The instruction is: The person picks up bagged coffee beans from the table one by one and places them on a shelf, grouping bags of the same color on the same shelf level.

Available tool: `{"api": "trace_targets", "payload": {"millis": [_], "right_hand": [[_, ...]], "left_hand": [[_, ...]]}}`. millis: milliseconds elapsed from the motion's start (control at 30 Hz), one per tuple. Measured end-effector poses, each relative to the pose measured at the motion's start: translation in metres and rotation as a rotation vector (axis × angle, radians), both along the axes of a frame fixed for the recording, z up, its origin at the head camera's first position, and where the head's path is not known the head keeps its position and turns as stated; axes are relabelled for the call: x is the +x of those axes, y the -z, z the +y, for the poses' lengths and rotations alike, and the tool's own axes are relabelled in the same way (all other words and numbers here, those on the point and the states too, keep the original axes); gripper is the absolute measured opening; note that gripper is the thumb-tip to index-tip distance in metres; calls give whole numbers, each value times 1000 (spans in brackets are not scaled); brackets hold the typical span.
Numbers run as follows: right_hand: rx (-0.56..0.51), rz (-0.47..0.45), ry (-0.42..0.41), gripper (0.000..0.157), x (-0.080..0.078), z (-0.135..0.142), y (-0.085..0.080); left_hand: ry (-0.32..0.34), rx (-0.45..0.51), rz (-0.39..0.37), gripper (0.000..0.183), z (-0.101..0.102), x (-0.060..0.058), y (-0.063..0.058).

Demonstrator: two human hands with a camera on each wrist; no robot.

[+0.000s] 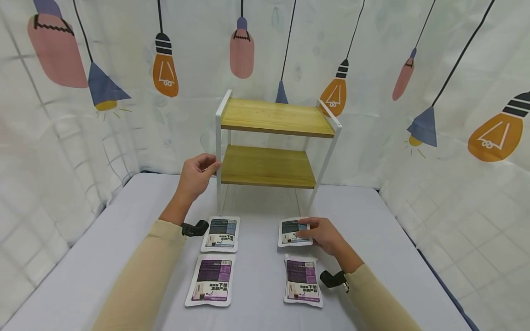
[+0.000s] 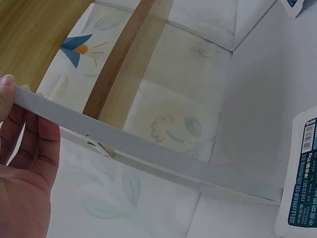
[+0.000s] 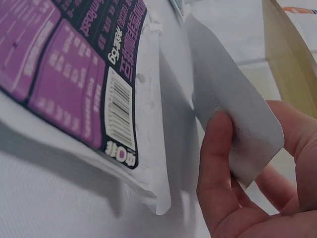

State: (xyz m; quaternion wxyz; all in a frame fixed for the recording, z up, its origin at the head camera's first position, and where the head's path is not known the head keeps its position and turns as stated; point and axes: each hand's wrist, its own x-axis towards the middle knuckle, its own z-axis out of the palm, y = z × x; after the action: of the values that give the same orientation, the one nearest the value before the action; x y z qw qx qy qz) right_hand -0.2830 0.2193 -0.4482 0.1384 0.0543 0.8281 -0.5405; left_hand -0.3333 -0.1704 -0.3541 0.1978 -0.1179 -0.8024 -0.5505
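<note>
My left hand (image 1: 194, 178) grips the white left post (image 2: 129, 141) of a small two-tier shelf (image 1: 269, 166) with wooden boards, the thumb and fingers on either side of it in the left wrist view. On the right, my right hand (image 1: 328, 235) pinches a white packet with a blue label (image 1: 288, 233) between thumb and fingers. The right wrist view shows this packet's plain back (image 3: 223, 82), tilted up off the white cloth at its near edge. Just in front lies a purple-label packet (image 1: 302, 281), flat on the table.
A second blue-label packet (image 1: 221, 234) lies near the shelf's left leg, with another purple-label packet (image 1: 211, 281) before it. A white cloth covers the table (image 1: 261, 294). Curtains printed with lamps (image 1: 273, 55) stand behind and at both sides.
</note>
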Motion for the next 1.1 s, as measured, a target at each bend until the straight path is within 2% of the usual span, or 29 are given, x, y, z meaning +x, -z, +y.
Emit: {"api": "trace_targets", "payload": {"millis": [100, 367, 567, 1100], "right_hand": [[-10, -9, -3, 50, 1, 0, -1], [-76, -21, -13, 45, 3, -2, -1], [-129, -22, -13, 45, 5, -4, -4], [-152, 14, 0, 49, 13, -4, -6]], "left_hand": [[1, 10, -5, 29, 0, 0, 0], [2, -28, -15, 41, -2, 0, -1], [7, -27, -19, 39, -2, 0, -2], [37, -8, -31, 35, -3, -1, -3]]}}
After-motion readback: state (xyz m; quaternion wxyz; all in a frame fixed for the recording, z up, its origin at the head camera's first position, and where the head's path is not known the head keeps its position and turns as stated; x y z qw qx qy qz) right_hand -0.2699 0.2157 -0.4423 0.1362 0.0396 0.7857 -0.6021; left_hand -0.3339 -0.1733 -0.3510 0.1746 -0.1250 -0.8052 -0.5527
